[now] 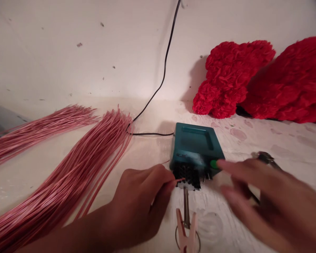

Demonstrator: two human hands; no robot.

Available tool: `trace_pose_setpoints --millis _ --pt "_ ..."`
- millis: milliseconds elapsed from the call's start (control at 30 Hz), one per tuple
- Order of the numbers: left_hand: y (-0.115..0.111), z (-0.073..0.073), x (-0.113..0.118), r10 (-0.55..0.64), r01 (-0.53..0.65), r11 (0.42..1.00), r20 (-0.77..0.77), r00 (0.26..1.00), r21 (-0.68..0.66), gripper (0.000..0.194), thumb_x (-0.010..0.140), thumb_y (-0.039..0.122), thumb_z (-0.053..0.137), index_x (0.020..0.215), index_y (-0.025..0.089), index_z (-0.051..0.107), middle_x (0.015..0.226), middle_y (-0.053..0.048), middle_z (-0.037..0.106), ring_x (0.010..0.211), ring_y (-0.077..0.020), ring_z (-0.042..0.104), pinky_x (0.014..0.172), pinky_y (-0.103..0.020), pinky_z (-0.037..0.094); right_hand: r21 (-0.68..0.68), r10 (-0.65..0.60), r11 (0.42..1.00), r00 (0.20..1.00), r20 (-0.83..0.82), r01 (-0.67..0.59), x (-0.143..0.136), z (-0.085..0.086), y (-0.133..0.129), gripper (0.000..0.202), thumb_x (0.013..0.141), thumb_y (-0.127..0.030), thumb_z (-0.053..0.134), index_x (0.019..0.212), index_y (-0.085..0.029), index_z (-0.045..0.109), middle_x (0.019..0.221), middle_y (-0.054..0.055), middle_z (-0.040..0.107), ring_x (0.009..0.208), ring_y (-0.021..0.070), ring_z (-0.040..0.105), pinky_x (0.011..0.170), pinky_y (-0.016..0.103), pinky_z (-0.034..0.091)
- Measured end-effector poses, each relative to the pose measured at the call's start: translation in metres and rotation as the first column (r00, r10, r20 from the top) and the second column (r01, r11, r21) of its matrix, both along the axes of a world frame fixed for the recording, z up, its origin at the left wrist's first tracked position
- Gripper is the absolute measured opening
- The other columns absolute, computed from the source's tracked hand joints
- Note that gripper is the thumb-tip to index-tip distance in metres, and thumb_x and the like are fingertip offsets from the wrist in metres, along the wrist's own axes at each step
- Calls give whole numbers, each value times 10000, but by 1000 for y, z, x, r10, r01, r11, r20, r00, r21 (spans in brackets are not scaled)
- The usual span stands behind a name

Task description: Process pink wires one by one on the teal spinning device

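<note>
A teal box-shaped device sits on the table, with black bristly parts along its front edge. My left hand is closed in a pinch on a thin pink strand, whose tip lies at the black parts. Over the device's right front corner, my right hand, blurred, has its fingers apart and one fingertip at the green button. A metal rod points from the device toward me, with a pink clothespin at its near end.
Two bundles of pink strands lie at the left. Red artificial flowers stand at the back right against the wall. A black cord runs down to the device. Some dark object lies behind my right hand.
</note>
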State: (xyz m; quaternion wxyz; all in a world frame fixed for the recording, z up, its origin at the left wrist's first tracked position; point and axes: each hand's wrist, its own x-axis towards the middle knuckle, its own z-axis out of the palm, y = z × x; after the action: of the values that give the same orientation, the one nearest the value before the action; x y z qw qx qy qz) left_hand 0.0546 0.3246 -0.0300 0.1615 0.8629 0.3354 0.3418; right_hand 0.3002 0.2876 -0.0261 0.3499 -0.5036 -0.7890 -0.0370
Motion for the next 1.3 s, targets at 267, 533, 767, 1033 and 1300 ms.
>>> trace_pose_setpoints --millis 267,533,767,1033,1300 --pt "-17 9 7 -167 169 985 63 984 -42 166 914 76 511 897 229 449 663 73 534 493 -72 452 476 -217 321 -18 329 942 915 233 -335 -22 11 -13 261 989 -230 441 1126 -268 660 922 39 717 737 185 661 704 333 545" --pt "-16 12 5 -190 192 981 59 980 -29 157 913 87 501 828 215 462 625 68 527 470 -79 455 469 -223 337 -79 295 955 939 178 -285 -23 13 -13 260 989 -179 454 984 -258 701 870 19 713 730 153 671 726 286 546" --pt "-16 16 9 -144 151 980 59 988 -132 143 951 153 499 826 203 547 624 56 601 486 -81 520 498 -206 397 -113 314 947 941 130 -300 -26 20 -12 265 997 -181 424 997 -236 683 858 27 692 734 149 662 686 269 535" --pt "-14 18 7 -151 148 978 -13 988 -146 181 965 176 489 792 205 531 613 70 589 456 -73 470 473 -215 349 -168 327 931 945 0 -323 -26 26 -9 177 964 -138 453 941 -191 620 712 -1 593 611 131 575 571 266 446" --pt "-8 14 4 -114 110 982 -19 993 -153 147 963 170 473 833 215 524 620 73 583 455 -75 475 487 -216 337 -147 331 930 942 -63 -336 -23 23 0 152 922 -90 499 939 -207 595 711 -14 584 592 118 565 543 250 426"
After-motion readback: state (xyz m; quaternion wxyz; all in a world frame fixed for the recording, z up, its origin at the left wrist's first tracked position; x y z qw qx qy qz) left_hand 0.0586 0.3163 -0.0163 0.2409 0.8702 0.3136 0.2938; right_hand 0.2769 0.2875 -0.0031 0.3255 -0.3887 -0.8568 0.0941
